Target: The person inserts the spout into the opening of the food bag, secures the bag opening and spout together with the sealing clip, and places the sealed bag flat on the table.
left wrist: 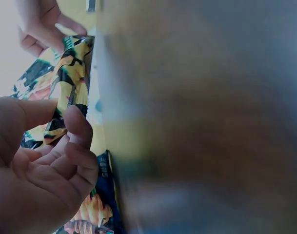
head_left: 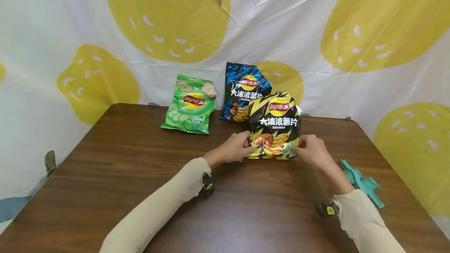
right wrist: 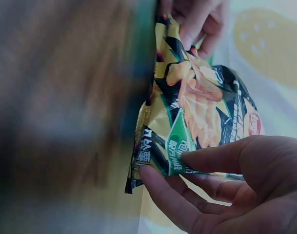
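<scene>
A black and yellow chip bag (head_left: pixel 274 128) stands upright at the table's far side, its printed front facing me. My left hand (head_left: pixel 236 146) pinches its lower left edge between thumb and fingers. At the lower right edge, my right hand (head_left: pixel 312 149) grips the bag, with the thumb on the front and fingers behind. In the right wrist view the chip bag (right wrist: pixel 202 102) shows its bottom seam near the table. Behind and to the left, a blue and black chip bag (head_left: pixel 242 89) leans upright, partly covered by the yellow one. A green chip bag (head_left: pixel 191 104) stands farther left.
A teal plastic clip-like piece (head_left: pixel 362 180) lies on the brown wooden table (head_left: pixel 105 175), right of my right forearm. A white curtain (head_left: pixel 274 18) with yellow lemon prints hangs just behind the table's far edge.
</scene>
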`<state>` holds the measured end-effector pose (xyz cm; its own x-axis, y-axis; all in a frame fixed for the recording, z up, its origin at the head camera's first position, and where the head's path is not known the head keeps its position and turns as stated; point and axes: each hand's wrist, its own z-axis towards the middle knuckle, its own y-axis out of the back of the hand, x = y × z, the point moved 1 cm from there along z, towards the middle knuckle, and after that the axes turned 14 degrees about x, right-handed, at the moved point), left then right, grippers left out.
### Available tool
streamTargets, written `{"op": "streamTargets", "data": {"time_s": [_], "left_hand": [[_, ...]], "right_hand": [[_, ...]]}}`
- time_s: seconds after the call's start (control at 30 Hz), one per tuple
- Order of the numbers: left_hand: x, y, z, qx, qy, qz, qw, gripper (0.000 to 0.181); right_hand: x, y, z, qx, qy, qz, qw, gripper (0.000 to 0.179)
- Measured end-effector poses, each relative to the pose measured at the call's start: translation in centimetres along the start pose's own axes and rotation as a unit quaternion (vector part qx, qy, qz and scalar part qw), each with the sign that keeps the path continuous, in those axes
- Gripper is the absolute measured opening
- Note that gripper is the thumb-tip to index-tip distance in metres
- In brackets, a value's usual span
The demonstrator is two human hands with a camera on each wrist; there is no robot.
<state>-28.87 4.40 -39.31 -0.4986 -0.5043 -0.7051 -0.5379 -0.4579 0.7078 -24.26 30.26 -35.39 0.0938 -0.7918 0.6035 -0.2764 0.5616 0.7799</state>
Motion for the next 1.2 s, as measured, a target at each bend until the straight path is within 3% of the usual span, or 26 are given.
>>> {"op": "streamTargets", "data": {"time_s": [0.3, 0.5, 0.63, 0.8, 0.9, 0.97, 1.07, 1.2], "left_hand": [[-0.8, -1.1, -6.3, 0.007, -0.03, -0.005, 0.9995, 0.022], [-1.5, -1.2, -10.2, 0.043, -0.008, -0.027, 0.9987, 0.019], [-1.8, -1.1, -12.1, 0.073, 0.007, -0.031, 0.9968, 0.019], [-1.5, -1.2, -13.4, 0.116, 0.021, -0.044, 0.992, 0.021], [-1.0, -1.3, -13.6, 0.135, 0.032, -0.066, 0.9881, 0.022], [-0.6, -1.3, -13.7, 0.144, 0.034, -0.078, 0.9859, 0.021], [-0.3, -1.3, -13.8, 0.154, 0.036, -0.085, 0.9837, 0.021], [-0.3, -1.3, -13.7, 0.157, 0.035, -0.083, 0.9835, 0.02]], "right_hand": [[2.4, -3.0, -3.8, -0.023, 0.059, -0.064, 0.996, 0.024], [3.9, -5.3, -5.8, 0.011, 0.079, -0.02, 0.9966, 0.023], [4.7, -6.4, -6.8, 0.037, 0.084, 0.0, 0.9957, 0.022], [4.5, -7.0, -7.4, 0.078, 0.109, 0.025, 0.9906, 0.023], [3.7, -6.6, -7.4, 0.081, 0.141, 0.014, 0.9867, 0.02], [2.9, -5.8, -7.6, 0.056, 0.16, -0.022, 0.9853, 0.015], [1.5, -3.9, -8.0, -0.009, 0.18, -0.121, 0.9762, 0.007], [-0.9, -1.4, -8.6, -0.072, 0.162, -0.226, 0.9579, 0.016]]}}
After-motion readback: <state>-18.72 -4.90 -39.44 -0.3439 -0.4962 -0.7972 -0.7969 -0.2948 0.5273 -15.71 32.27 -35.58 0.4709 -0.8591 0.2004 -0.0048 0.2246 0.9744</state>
